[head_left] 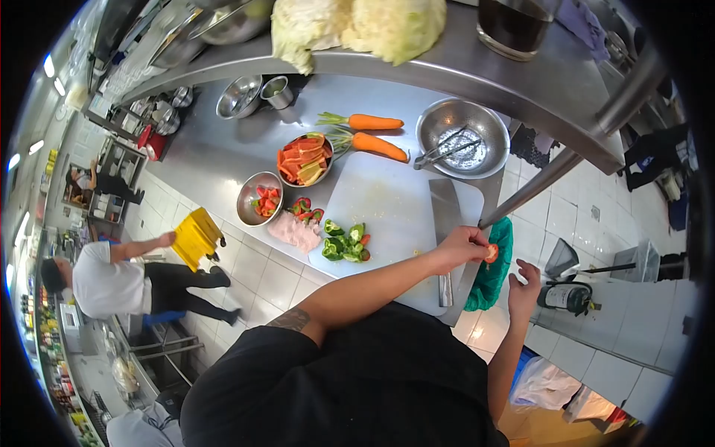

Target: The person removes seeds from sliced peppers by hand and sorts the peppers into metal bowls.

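My left hand point(460, 250) reaches across the cutting board's right edge, its fingertips pinching a small red pepper piece point(491, 253). Just below that piece is a green bag-lined bin point(488, 279). My right hand point(524, 289) is beside the bin, fingers apart and bent, holding nothing. On the white cutting board point(380, 194) lies a wide-bladed knife point(445, 212), its handle under my left forearm side. Cut green pepper pieces point(345, 243) sit at the board's left corner, near red pepper scraps point(304, 209) and a pale pink cloth-like heap point(295, 232).
Bowls of cut peppers point(304, 161) and red pieces point(261, 200) stand left. Two carrots point(378, 146) lie behind the board, near a steel bowl with tongs point(463, 139). A steel shelf point(462, 71) holding cabbage point(357, 30) overhangs. A person carries a yellow container point(196, 238) at left.
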The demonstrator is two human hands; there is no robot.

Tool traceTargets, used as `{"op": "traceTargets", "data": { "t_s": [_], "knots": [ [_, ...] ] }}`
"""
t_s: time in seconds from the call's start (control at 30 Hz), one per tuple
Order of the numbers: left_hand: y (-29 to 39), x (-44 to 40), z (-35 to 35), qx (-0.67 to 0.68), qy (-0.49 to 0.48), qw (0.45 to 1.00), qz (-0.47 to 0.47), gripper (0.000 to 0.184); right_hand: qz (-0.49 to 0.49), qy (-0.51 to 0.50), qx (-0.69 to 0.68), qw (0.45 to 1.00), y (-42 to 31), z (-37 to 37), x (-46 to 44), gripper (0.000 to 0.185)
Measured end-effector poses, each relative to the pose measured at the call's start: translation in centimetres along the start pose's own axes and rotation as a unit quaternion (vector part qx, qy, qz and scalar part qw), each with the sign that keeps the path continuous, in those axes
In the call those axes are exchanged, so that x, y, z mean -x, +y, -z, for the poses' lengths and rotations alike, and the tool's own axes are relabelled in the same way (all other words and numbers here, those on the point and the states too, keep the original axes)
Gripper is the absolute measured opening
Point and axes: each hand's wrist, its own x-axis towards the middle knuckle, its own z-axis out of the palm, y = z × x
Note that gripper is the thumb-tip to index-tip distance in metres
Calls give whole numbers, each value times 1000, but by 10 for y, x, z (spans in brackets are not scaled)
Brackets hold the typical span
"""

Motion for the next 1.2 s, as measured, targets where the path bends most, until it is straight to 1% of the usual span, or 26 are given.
{"op": "traceTargets", "data": {
  "t_s": [0.03,0.1,0.13,0.17,0.2,0.23,0.27,0.37,0.43,0.5,0.53,0.57,0.63,0.67,0.7,0.73,0.77,0.8,0.83,0.87,0.93,0.97,1.03,1.1,1.17,1.2],
  "knots": [
    [0,2,-4,4,2,1000,-4,9,5,-3,3,1000,-1,0,-1,32],
    [0,9,-15,-224,107,965,-80,14,-107,-64,-86,989,-9,-1,-3,37],
    [-3,10,-19,-239,112,956,-128,14,-100,-69,-81,989,-33,-4,0,37],
    [-5,10,-24,-231,116,957,-134,14,-64,-52,-73,994,-59,-11,9,49],
    [-6,10,-29,-279,91,930,-222,13,-27,-34,-65,997,-89,-17,19,61],
    [-1,14,-31,-324,66,892,-307,12,-15,-32,-55,998,-92,-18,23,75],
    [5,18,-35,-311,53,901,-299,12,-3,-29,-45,999,-95,-20,27,89],
    [4,18,-35,-295,76,901,-310,12,-8,-13,-45,999,-81,-17,38,91],
    [-4,13,-39,-291,72,892,-338,12,-73,-53,-56,994,-59,-15,34,93],
    [-5,14,-34,-289,73,883,-363,12,-23,-39,-173,984,-71,-18,44,96],
    [1,20,-31,-289,45,890,-349,12,-5,-15,-81,997,-108,-23,51,102],
    [4,26,-29,-288,14,898,-333,12,-8,-13,-79,997,-109,-24,51,102],
    [15,45,-3,-263,42,911,-315,10,-49,27,-30,998,-105,-21,52,107],
    [22,56,18,-251,66,915,-308,10,-43,62,-31,997,-110,-25,56,96],
    [22,65,48,-255,133,903,-318,12,-52,66,-29,996,-101,-25,59,96],
    [37,90,81,-273,207,886,-314,11,-54,-4,-70,996,-86,-24,58,87],
    [42,107,125,-326,280,842,-326,8,-54,-72,-113,990,-74,-27,61,78],
    [46,128,167,-340,342,822,-303,10,-32,-45,-127,990,-74,-43,68,52],
    [48,148,209,-352,384,800,-297,13,-38,-40,-124,991,-78,-58,72,52],
    [45,165,248,-429,414,764,-248,13,-41,-71,-92,992,-83,-71,74,42],
    [50,198,287,-531,363,757,-114,14,-35,-131,-55,989,-107,-105,75,24],
    [47,200,292,-529,364,759,-111,14,-27,-156,-49,986,-124,-126,75,16],
    [43,201,303,-547,338,758,-108,18,2,-244,-82,966,-142,-177,74,17],
    [52,197,284,-544,355,747,-142,22,54,-264,-57,961,-167,-226,72,22],
    [55,187,268,-493,352,771,-196,22,140,-205,-6,969,-184,-262,69,28],
    [52,182,262,-458,311,812,-185,25,142,-206,-4,968,-183,-271,66,28]
  ]
}}
